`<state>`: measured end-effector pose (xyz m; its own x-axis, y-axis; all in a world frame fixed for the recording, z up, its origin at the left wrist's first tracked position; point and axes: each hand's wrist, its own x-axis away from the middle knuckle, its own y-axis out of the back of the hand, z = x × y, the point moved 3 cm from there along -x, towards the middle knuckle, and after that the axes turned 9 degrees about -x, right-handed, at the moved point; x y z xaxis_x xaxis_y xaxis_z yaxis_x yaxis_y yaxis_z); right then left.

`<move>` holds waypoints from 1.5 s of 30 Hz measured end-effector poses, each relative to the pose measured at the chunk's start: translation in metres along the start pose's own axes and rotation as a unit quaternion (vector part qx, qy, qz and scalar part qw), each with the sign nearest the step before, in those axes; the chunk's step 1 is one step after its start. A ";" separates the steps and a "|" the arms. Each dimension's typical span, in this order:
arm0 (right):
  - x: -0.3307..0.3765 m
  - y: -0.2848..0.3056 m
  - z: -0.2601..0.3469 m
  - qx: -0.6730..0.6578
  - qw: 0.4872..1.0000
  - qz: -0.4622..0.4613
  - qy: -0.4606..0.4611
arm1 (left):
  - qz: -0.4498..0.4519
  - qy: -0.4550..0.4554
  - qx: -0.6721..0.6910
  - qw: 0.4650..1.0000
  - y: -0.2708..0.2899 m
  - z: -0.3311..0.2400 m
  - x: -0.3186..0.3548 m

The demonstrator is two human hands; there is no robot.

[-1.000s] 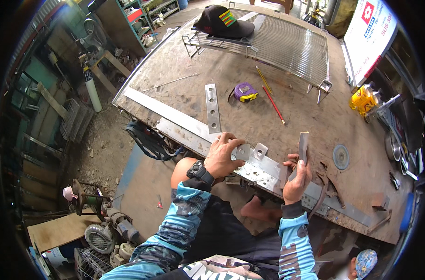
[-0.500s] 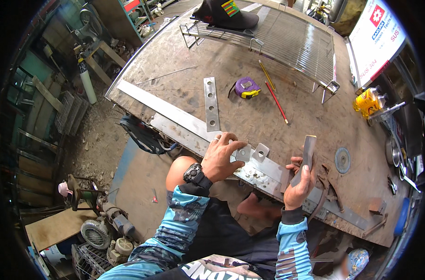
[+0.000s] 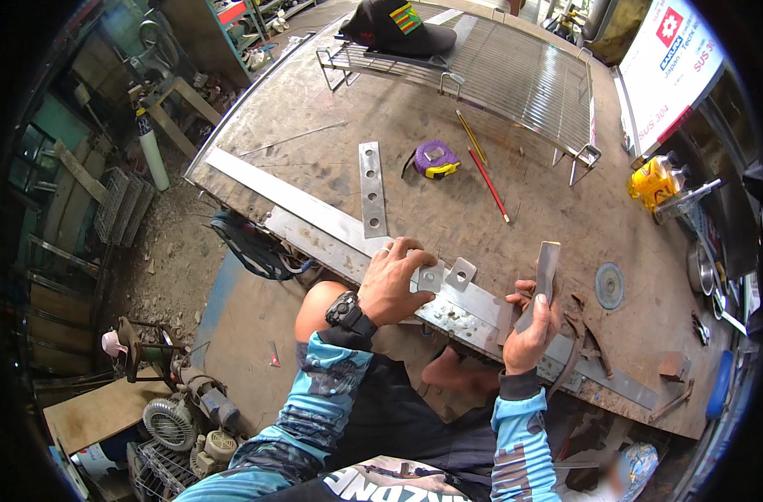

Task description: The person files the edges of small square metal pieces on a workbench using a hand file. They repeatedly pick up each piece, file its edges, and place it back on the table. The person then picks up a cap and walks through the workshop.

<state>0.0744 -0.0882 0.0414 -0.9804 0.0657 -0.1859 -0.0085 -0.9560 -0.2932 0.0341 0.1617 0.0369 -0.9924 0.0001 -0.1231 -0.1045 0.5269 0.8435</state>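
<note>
My left hand (image 3: 392, 280) is curled at the bench's near edge, thumb and index finger at opposite edges of a small square metal plate with a hole (image 3: 430, 279). Just right of it lies a second holed metal plate (image 3: 461, 274), apart from my fingers. A flat dark-grey strip (image 3: 546, 274) stands up out of my right hand (image 3: 529, 329), pinned by the thumb against the fingers; its exact kind is unclear. Beyond my left hand, a flat metal bar with several holes (image 3: 373, 199) lies on the bench.
The brown workbench (image 3: 298, 167) carries a purple tape measure (image 3: 436, 159), a red pencil (image 3: 488, 186), a yellow pencil (image 3: 471, 135) and a round disc (image 3: 610, 285). A wire rack (image 3: 524, 88) with a black cap (image 3: 406, 29) stands behind. A long metal strip (image 3: 289, 195) runs along the near edge.
The whole view has shifted slightly, moving bench items a little left. Both hands keep nearly the same pose, with the plate and the strip still in them.
</note>
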 end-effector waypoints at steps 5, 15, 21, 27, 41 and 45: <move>0.000 0.001 -0.001 0.003 1.000 0.001 -0.009 | -0.067 0.006 0.106 0.992 0.006 0.000 -0.003; 0.000 0.002 -0.001 0.002 1.000 0.003 0.001 | -0.203 0.095 0.073 0.972 0.003 0.005 -0.006; 0.000 0.009 -0.011 0.010 1.000 0.006 0.005 | -0.190 0.084 -0.032 0.978 0.002 0.000 -0.029; -0.001 0.005 -0.012 -0.021 0.999 -0.007 0.026 | -0.127 0.085 -0.102 0.983 -0.025 -0.002 -0.037; -0.006 0.022 -0.046 -0.017 0.999 0.030 0.004 | 0.023 0.173 -0.199 0.964 -0.041 -0.090 -0.026; -0.007 0.018 -0.030 -0.060 0.998 0.009 -0.015 | -0.044 0.178 -0.026 0.983 -0.049 -0.080 -0.039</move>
<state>0.0872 -0.0976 0.0091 -0.9857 0.0394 -0.1641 0.0302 -0.9155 -0.4012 0.0729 0.0680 0.0415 -0.9382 -0.3458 -0.0131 -0.1847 0.4681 0.8641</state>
